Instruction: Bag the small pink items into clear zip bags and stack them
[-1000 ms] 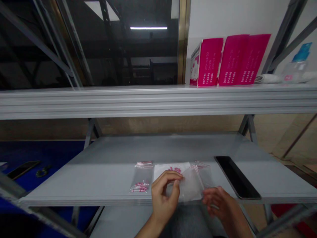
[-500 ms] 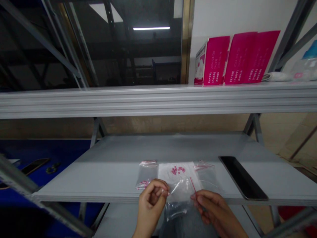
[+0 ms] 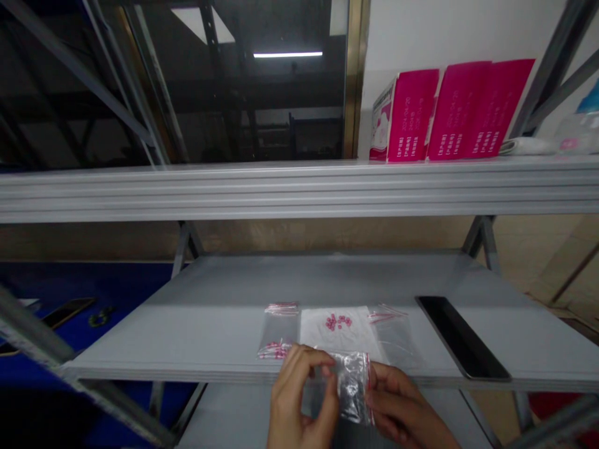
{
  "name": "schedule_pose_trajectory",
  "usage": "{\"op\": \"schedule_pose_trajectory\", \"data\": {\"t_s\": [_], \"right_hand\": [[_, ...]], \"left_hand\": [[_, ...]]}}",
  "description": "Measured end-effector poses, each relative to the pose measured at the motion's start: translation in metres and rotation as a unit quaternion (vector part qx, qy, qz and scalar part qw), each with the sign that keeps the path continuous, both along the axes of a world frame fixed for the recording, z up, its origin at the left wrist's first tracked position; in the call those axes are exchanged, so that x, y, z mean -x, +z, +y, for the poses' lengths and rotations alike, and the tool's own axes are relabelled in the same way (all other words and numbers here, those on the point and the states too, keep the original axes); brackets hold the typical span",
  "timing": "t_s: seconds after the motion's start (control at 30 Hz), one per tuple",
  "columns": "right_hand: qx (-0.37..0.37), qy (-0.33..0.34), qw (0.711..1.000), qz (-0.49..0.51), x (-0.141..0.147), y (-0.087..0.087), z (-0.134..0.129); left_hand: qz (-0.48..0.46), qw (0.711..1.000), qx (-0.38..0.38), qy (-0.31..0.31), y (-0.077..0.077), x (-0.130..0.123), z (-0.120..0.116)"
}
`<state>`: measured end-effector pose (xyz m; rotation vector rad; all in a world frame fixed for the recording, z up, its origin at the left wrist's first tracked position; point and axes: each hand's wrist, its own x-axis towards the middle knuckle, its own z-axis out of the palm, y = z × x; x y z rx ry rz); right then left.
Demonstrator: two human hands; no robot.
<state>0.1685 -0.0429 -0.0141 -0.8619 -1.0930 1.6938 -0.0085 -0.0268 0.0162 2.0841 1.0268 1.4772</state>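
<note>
My left hand (image 3: 302,396) and my right hand (image 3: 395,402) pinch opposite sides of a small clear zip bag (image 3: 353,386) with a red seal strip, above the shelf's front edge. The bag looks crumpled, and its contents cannot be made out. Behind my hands lies a white paper sheet (image 3: 339,333) with a small cluster of pink pieces (image 3: 337,322) on it. To its left is a clear bag (image 3: 279,330) with pink pieces at its lower end. To its right lies another clear zip bag (image 3: 395,333).
A black flat slab (image 3: 463,337) lies on the grey metal shelf (image 3: 224,312), right of the bags. Magenta cartons (image 3: 405,115) stand on the shelf above, beside a plastic bottle (image 3: 578,128). Steel rack braces flank the shelves. A phone (image 3: 65,312) lies on a blue surface at left.
My hands have moved closer together. The bag that hung loosely between them is now pinched up into a shorter, crumpled shape and held higher.
</note>
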Motion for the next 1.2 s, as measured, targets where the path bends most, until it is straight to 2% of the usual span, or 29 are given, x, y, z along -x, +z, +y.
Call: {"op": "schedule_pose_trajectory", "data": {"t_s": [0.07, 0.13, 0.23, 0.4, 0.57, 0.67, 0.8, 0.9, 1.07, 1.13, 1.2], "right_hand": [[-0.001, 0.014, 1.0, -0.007, 0.003, 0.003, 0.0], [0.004, 0.013, 1.0, -0.017, 0.006, 0.003, 0.001], [0.004, 0.018, 1.0, -0.024, 0.007, 0.003, 0.003], [-0.015, 0.055, 0.998, -0.008, 0.007, 0.006, 0.005], [0.021, 0.044, 0.999, 0.025, 0.009, 0.005, 0.005], [0.015, 0.007, 0.999, -0.033, 0.012, 0.005, 0.005], [-0.081, -0.072, 0.982, -0.156, 0.016, 0.007, 0.006], [-0.12, -0.109, 0.963, -0.216, 0.018, 0.01, 0.005], [-0.129, -0.179, 0.937, -0.269, 0.012, 0.012, 0.003], [-0.118, -0.169, 0.944, -0.258, 0.009, 0.013, 0.003], [-0.105, -0.13, 0.959, -0.23, 0.007, 0.015, 0.002]], "left_hand": [[0.0, 0.991, 0.112, -0.08, 0.0, -0.01, -0.005], [-0.015, 0.966, 0.218, -0.141, -0.002, -0.02, -0.005], [-0.055, 0.935, 0.31, -0.166, -0.007, -0.029, 0.0], [-0.103, 0.893, 0.387, -0.206, -0.008, -0.032, 0.006], [-0.107, 0.889, 0.396, -0.203, -0.007, -0.029, 0.006], [-0.06, 0.912, 0.373, -0.163, -0.006, -0.026, 0.007], [0.056, 0.959, 0.274, -0.057, -0.006, -0.024, 0.008], [0.096, 0.963, 0.249, -0.028, -0.007, -0.024, 0.007], [0.093, 0.978, 0.183, 0.019, -0.006, -0.017, 0.003], [0.074, 0.988, 0.131, 0.023, -0.003, -0.011, 0.002], [0.056, 0.996, 0.066, 0.001, -0.001, -0.005, 0.002]]}}
